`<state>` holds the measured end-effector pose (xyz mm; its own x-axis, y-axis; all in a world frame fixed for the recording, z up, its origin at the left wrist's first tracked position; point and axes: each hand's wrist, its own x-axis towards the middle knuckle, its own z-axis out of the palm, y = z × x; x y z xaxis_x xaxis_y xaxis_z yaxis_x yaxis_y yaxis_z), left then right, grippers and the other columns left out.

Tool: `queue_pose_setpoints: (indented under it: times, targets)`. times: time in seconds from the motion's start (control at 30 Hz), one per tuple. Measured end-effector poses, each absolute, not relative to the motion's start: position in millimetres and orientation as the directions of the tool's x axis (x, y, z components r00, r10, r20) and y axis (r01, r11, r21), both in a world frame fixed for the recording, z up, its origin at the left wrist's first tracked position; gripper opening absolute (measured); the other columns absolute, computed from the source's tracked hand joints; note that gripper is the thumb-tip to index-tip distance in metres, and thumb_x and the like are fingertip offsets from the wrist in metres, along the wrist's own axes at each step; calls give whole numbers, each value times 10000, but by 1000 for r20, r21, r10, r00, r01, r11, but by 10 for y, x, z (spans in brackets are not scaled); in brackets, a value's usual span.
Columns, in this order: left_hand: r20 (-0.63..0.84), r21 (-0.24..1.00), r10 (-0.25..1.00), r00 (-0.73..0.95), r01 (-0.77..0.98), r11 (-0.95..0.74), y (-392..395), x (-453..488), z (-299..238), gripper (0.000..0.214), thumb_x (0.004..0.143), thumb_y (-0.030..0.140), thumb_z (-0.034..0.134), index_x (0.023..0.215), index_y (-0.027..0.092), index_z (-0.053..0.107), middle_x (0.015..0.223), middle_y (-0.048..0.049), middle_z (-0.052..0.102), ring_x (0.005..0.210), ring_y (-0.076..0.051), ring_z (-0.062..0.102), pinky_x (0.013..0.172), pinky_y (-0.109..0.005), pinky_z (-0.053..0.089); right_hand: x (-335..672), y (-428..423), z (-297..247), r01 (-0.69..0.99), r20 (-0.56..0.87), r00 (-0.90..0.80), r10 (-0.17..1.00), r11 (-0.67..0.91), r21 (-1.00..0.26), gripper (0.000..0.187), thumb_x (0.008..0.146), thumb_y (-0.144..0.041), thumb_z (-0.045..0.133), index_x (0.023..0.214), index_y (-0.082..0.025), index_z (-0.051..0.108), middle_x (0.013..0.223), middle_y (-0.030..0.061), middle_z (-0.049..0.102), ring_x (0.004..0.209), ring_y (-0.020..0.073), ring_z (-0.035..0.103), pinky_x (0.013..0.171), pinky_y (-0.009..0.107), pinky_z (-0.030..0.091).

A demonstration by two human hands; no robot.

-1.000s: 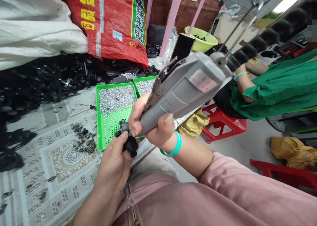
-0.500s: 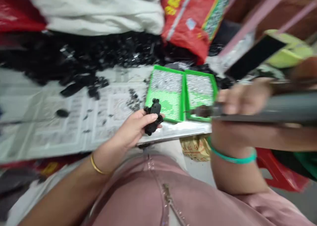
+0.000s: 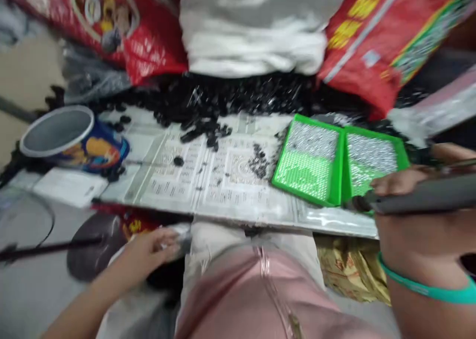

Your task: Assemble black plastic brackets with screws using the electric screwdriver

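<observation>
My right hand grips a grey electric screwdriver at the right edge, its tip lying level over the near corner of two green perforated trays partly filled with small silver screws. My left hand is down below the table's front edge at the lower left, fingers stretched towards a pale blurred bag opening. Motion blur hides whether it holds anything. A heap of black plastic parts lies along the back of the patterned table mat.
A round tin with a grey inside stands at the table's left. Red printed sacks and a white sack lean behind the heap. A yellow bag sits under the table at right, a dark round object at left.
The view has swung left and down. My left hand, which held a black part up at the screwdriver's tip, has dropped below the table's edge. The screwdriver has tipped level and moved right.
</observation>
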<state>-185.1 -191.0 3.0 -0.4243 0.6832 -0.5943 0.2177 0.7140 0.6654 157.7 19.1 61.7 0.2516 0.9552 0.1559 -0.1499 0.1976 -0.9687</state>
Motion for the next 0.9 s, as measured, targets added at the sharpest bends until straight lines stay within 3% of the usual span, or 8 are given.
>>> queue_pose_setpoints:
  times: [0.17, 0.27, 0.37, 0.43, 0.53, 0.7, 0.8, 0.9]
  targets:
    - [-191, 809, 817, -544, 384, 444, -1062, -1897, 260, 269, 652, 494, 688, 761, 248, 695, 695, -54, 672, 617, -225, 602, 637, -303, 472, 1679, 377, 537, -118, 295, 274, 915, 336, -935, 478, 670, -596, 620, 984, -238, 661, 532, 39, 548, 486, 152, 500, 472, 351, 327]
    - [78, 691, 858, -507, 648, 321, -403, -1981, 316, 245, 742, 442, 600, 880, 258, 683, 805, -72, 688, 748, -272, 622, 743, -369, 464, 1788, 486, 426, -50, 339, 331, 881, 375, -926, 433, 765, -551, 559, 1034, -218, 621, 558, 21, 548, 501, 162, 484, 489, 327, 356]
    - [235, 535, 925, -297, 834, 132, 134, -2031, 275, 299, 764, 260, 529, 1031, 238, 662, 1176, -131, 607, 1120, -344, 509, 964, -447, 336, 1842, 559, 357, 2, 355, 342, 870, 377, -926, 403, 801, -523, 532, 1023, -194, 600, 590, 14, 556, 523, 163, 490, 499, 313, 378]
    - [246, 483, 939, -240, 870, 96, 355, -2055, 233, 310, 753, 206, 508, 1017, 217, 671, 1222, -163, 560, 1208, -392, 409, 1010, -518, 239, 1855, 601, 333, 36, 360, 338, 870, 370, -928, 382, 810, -515, 527, 992, -185, 590, 615, 14, 565, 541, 158, 502, 515, 307, 395]
    - [228, 431, 956, -185, 900, 71, 506, -2108, 218, 167, 744, 213, 526, 800, 197, 682, 981, -178, 594, 1141, -437, 419, 934, -567, 291, 1862, 671, 307, 70, 374, 337, 864, 373, -925, 358, 802, -508, 549, 958, -186, 571, 650, 7, 578, 578, 146, 524, 560, 297, 420]
    - [275, 426, 946, -173, 904, 42, 564, -2260, 299, 139, 734, 292, 582, 621, 213, 602, 824, -45, 536, 1085, -313, 461, 728, -324, 437, 1874, 797, 258, 58, 354, 347, 869, 357, -932, 344, 821, -477, 547, 1019, -196, 533, 718, 2, 594, 647, 133, 556, 610, 279, 442]
    - [259, 690, 880, -398, 714, 120, 548, -2277, 321, 144, 752, 321, 576, 666, 210, 609, 889, 45, 556, 1011, -198, 515, 594, -187, 399, 1880, 843, 232, 123, 361, 327, 874, 339, -933, 316, 827, -453, 555, 1020, -207, 514, 774, 5, 613, 711, 131, 573, 681, 289, 454]
    - [43, 939, 798, -601, 297, 173, 500, -2187, 303, 101, 731, 287, 626, 744, 197, 583, 877, 34, 604, 822, -148, 593, 546, -173, 440, 1885, 872, 206, 216, 355, 312, 881, 298, -930, 292, 817, -433, 578, 1002, -216, 517, 839, 11, 631, 798, 147, 585, 762, 320, 460]
